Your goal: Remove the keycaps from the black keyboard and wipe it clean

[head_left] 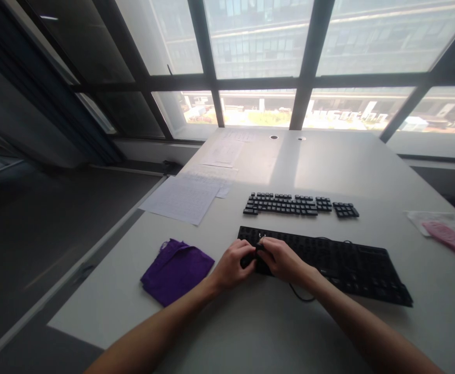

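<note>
A black keyboard base lies at a slant on the white table, its left end under both hands. My left hand is closed at the lower left end of the base, its fingers curled round something dark that I cannot make out. Touching it, my right hand is closed too, thumb and fingers pinched over the same end of the base; what they hold is hidden. Behind the base, loose black keycaps are laid out in rows, with a smaller group of keycaps at their right.
Left of my hands is a folded purple cloth. Written paper sheets lie at the table's left edge. A pink brush rests on a clear bag at the far right. A black cable loops out in front of the base. Windows stand behind the white table.
</note>
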`<state>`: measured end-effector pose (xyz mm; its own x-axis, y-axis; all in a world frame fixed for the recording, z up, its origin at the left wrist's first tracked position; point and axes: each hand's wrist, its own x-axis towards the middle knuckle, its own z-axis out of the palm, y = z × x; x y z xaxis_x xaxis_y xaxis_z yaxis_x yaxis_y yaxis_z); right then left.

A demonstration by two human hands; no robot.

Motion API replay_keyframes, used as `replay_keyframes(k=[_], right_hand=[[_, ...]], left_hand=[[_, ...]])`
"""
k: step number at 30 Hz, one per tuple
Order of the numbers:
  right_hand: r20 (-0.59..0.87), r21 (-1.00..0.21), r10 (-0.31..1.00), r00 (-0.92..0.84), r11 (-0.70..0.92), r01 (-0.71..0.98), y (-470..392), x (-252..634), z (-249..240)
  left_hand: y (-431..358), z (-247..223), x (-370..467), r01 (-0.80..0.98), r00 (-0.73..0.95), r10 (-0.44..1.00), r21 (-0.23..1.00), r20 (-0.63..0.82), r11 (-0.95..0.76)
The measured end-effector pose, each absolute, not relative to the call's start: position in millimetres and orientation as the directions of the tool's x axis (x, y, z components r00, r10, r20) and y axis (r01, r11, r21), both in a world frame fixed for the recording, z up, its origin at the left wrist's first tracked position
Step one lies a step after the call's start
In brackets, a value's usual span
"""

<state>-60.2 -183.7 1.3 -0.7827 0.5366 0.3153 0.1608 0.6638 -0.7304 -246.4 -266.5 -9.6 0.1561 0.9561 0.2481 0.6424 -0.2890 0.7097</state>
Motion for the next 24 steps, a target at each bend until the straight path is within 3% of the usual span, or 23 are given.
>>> replay_keyframes(k=[15,18,24], right_hand=[[0.374,-0.696,0.475,-0.796,0.712,0.098,-186.2,-63.5,-5.7],[0.380,-0.775,0.579,-0.721,0.625,0.094,-186.9,-64.8,-11.5],[0.226,-0.949,0.807,-0.545,0.308,0.064,-181.6,-63.7,-21.3]], left_hand=[[-263.9,-14.8,-249.1,0.654,0.164,0.964,0.708,0.210,-0.266],[-262.3,-15.6,-249.8,0.664,0.176,0.965,0.700,0.195,-0.263],[-260.4,-14.7,-248.5,0.668,0.140,0.977,0.713,0.162,-0.214]])
